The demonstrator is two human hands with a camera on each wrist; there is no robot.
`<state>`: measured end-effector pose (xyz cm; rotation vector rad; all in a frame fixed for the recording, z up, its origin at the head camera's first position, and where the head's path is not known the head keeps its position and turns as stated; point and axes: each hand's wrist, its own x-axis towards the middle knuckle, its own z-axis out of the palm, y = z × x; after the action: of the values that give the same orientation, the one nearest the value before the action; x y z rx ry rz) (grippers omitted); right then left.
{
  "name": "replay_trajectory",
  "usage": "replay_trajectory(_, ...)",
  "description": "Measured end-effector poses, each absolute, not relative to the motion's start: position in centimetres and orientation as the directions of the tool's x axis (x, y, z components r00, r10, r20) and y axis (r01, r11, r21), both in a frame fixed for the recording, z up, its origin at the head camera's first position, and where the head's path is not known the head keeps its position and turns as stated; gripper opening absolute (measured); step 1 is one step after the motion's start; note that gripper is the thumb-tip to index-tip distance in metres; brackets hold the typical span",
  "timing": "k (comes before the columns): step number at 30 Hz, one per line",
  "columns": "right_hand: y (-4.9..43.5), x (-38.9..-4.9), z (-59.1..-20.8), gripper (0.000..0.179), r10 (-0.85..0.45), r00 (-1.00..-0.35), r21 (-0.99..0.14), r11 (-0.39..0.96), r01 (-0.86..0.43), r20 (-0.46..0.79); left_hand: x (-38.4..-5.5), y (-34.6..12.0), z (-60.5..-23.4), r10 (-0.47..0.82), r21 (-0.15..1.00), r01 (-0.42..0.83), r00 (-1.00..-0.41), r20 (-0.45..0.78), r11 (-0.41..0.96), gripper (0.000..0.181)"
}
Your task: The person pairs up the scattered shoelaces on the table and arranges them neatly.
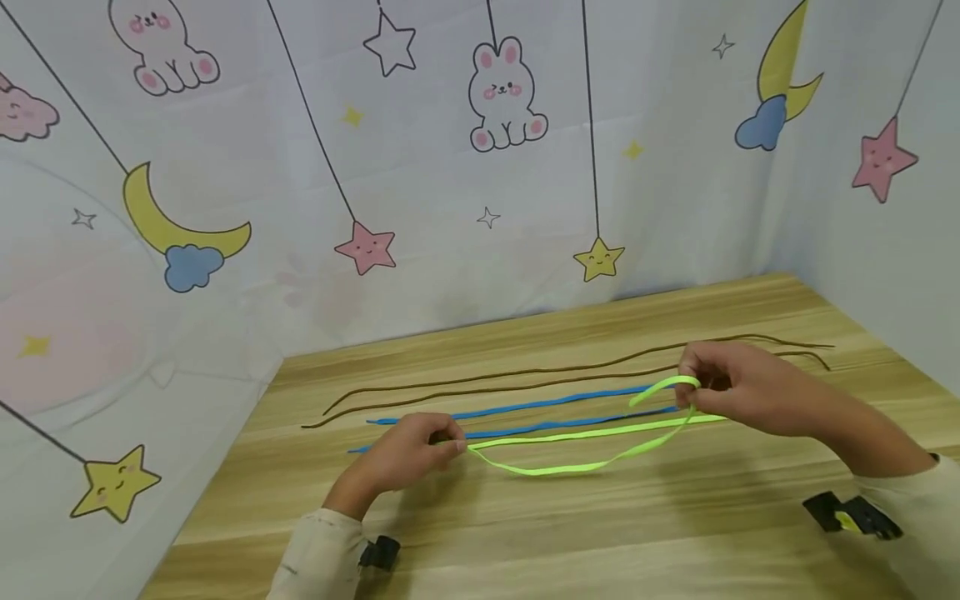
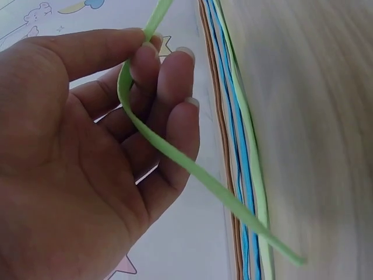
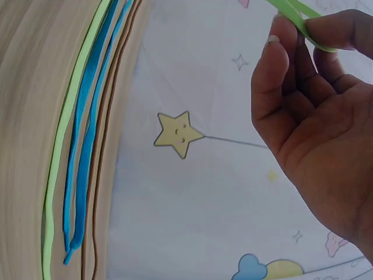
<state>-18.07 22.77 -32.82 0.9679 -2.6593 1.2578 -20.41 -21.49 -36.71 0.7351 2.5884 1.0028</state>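
Observation:
A lime-green shoelace (image 1: 562, 472) sags between the two hands, above the near part of the wooden table. My left hand (image 1: 416, 450) pinches it between thumb and index finger, and in the left wrist view its loose end (image 2: 218, 189) trails past the other fingers. Farther right, my right hand (image 1: 757, 387) pinches the same lace, with a short end curling over to the left. Just beyond the held lace, a second lime-green shoelace (image 1: 585, 433) lies stretched along the table, partly hidden behind the hands.
Two blue shoelaces (image 1: 555, 402) lie lengthwise behind the green one. Two thin brown laces (image 1: 517, 372) run beyond them, nearest the back of the wooden table (image 1: 525, 542). A white curtain (image 1: 435, 167) printed with stars, moons and rabbits hangs behind and at both sides.

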Motion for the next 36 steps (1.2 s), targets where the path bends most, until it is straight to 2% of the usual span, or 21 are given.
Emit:
replay_trajectory(6,24.1,-18.7,-33.2,0.015,-0.434,-0.857,-0.686,0.536,-0.493,0.278,-20.6,-22.0,-36.8,0.548,0.676,0.348,-0.831,-0.099,0.650,0.022)
replay_trajectory(17,25.2,-19.5,-33.3,0.011,-0.397,-0.882,-0.713,0.539,-0.448,0.253,-20.9,-22.9,-36.5,0.552,0.682,0.338,-0.826,-0.116,0.649,0.023)
replay_trajectory(25,25.3,-19.4,-33.7,0.009,-0.405,-0.875,-0.731,0.508,-0.456,0.264,-20.9,-23.2,-36.4,0.554,0.719,0.301,-0.821,-0.138,0.626,0.024)
replay_trajectory(36,26.3,-19.1,-34.6,0.021,-0.370,-0.901,-0.774,0.492,-0.398,0.228,-21.1,-24.1,-36.4,0.568,0.722,0.314,-0.812,-0.133,0.617,0.024)
